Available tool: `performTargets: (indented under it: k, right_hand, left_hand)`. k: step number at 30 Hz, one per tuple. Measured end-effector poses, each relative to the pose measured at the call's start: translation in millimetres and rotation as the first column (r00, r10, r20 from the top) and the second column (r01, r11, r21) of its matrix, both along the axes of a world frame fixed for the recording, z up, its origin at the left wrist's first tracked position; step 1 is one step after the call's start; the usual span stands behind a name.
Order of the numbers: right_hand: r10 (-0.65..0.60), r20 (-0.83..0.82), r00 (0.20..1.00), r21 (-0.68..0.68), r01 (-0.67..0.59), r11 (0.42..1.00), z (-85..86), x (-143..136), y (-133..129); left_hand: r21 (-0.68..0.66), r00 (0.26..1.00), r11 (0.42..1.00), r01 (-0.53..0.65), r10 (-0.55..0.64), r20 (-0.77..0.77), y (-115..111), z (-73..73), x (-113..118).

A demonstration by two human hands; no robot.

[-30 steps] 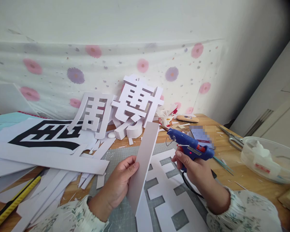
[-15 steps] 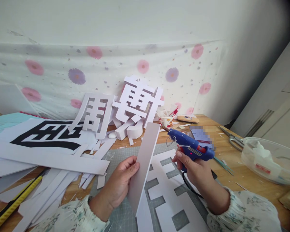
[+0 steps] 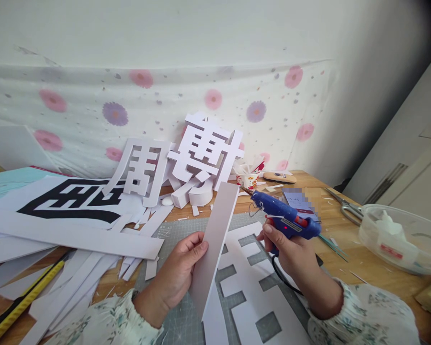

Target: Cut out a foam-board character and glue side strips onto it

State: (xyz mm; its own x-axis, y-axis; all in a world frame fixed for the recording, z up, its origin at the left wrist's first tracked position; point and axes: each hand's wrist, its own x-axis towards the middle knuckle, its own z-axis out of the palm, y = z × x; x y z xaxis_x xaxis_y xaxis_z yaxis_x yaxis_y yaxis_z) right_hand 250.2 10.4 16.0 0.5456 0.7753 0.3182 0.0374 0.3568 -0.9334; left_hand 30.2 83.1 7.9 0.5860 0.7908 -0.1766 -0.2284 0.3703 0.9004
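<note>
My left hand (image 3: 181, 268) is closed on a long white foam board strip (image 3: 217, 239), tilted upright with its narrow edge facing right. In my right hand (image 3: 290, 249) is a blue glue gun (image 3: 287, 215) with a small red light lit on its side. Its metal tip is at the upper right corner of the strip; whether they touch is hard to tell. Beneath both hands a flat white cut-out character (image 3: 251, 292) with square openings lies on a grey cutting mat (image 3: 175, 306).
Raised white characters (image 3: 140, 172) lean at the back. Left are a printed sheet (image 3: 75, 201), white strips (image 3: 75, 282) and a yellow cutter (image 3: 25, 302). Right are a paper cup (image 3: 247, 180), scissors (image 3: 350, 211), tweezers (image 3: 332, 247) and a plastic tub (image 3: 402, 235) holding a bottle.
The view has shifted very slightly. Both hands, the strip and the glue gun otherwise hold almost the same positions.
</note>
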Motion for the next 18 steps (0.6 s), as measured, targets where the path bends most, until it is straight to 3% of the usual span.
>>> performTargets:
  k: [18]
  right_hand:
    - [-0.001, -0.022, 1.000, -0.069, -0.001, 0.998, -1.8, 2.1, -0.9]
  left_hand:
    - [-0.014, 1.000, 1.000, -0.005, 0.005, -0.009, -0.1, -2.1, -1.6]
